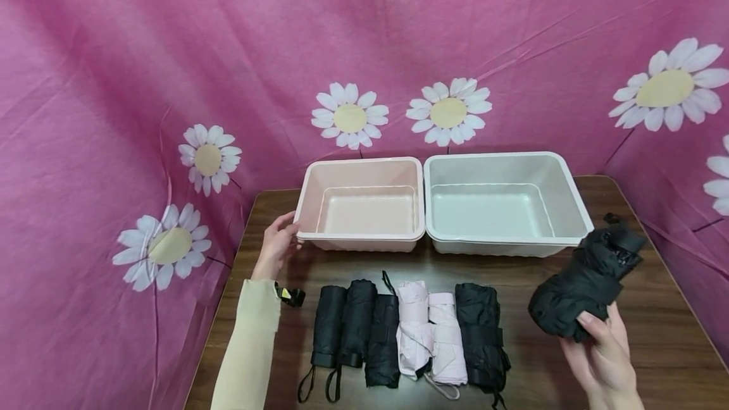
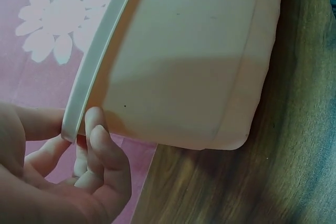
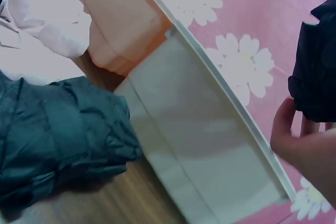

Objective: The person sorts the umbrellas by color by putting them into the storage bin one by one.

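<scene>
At the front left corner of the pink plastic bin (image 1: 364, 244), my left hand (image 1: 277, 247) pinches the rim between thumb and fingers; the left wrist view shows the grip on the rim (image 2: 97, 59) up close. My right hand (image 1: 605, 354) holds a bulky black folded umbrella (image 1: 583, 286) by its lower end, raised at the right, just right of the white bin (image 1: 501, 249). That umbrella (image 3: 319, 66) partly leaves the frame in the right wrist view. Both bins stand side by side with nothing inside.
A row of folded umbrellas lies before the bins: three black ones (image 1: 355, 324) at left, two pale pink ones (image 1: 447, 340), then a thicker black one (image 1: 480, 334). The wooden table (image 1: 529, 359) meets a pink flowered cloth (image 1: 273, 81) behind and at the sides.
</scene>
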`<state>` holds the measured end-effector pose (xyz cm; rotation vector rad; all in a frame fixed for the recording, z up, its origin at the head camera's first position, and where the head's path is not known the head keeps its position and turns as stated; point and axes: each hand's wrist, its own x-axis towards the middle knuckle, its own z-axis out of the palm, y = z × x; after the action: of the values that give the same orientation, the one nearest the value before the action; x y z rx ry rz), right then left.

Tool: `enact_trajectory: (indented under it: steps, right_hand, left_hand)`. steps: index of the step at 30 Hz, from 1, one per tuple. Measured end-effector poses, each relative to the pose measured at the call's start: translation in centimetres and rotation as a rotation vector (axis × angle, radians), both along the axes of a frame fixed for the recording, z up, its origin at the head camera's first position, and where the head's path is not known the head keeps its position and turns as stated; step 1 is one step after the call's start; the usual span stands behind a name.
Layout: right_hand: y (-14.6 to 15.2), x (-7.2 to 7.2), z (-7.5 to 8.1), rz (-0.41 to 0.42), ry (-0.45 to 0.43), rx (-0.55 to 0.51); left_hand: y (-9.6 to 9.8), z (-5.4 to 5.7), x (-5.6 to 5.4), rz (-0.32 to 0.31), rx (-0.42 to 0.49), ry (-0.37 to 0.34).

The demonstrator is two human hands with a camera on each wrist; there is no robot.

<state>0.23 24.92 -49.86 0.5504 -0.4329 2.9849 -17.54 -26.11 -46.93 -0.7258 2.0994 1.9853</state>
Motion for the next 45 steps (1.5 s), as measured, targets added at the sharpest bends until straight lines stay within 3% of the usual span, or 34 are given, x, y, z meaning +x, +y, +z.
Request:
enact_trajectory:
  steps: [2,6,9,15,20,26,45]
  right_hand:
    - [-1.0,-0.3,0.6,-0.062,-0.046,0.03]
    - [-1.8,-1.4,1.7,-0.11,-0.114,0.151]
    - [-2.2,-2.2,2.6,-0.085,-0.114,0.18]
    - [-3.1,-4.1,3.3,-0.04,-0.028,0.215]
    - [-3.9,-5.6,3.8,-0.007,-0.01,0.244]
    - [-5.0,-7.3,4.2,-0.008,-0.055,0.334]
    - [-8.9,-11.7,5.2,0.007,-0.231,0.575]
  left_hand:
    - [0.0,0.0,0.0,-0.001,0.0,-0.003]
    - [-0.1,-0.1,-0.1,-0.005,-0.005,0.004]
    - [-0.1,-0.2,-0.1,-0.004,0.001,0.013]
    - [-0.2,-0.5,-0.1,-0.006,0.05,0.024]
    - [0.0,-0.1,0.1,-0.012,0.054,0.027]
    - [-0.1,-0.8,-0.2,0.014,0.043,0.035]
    - [0.1,-0.4,-0.2,0.001,0.061,0.033]
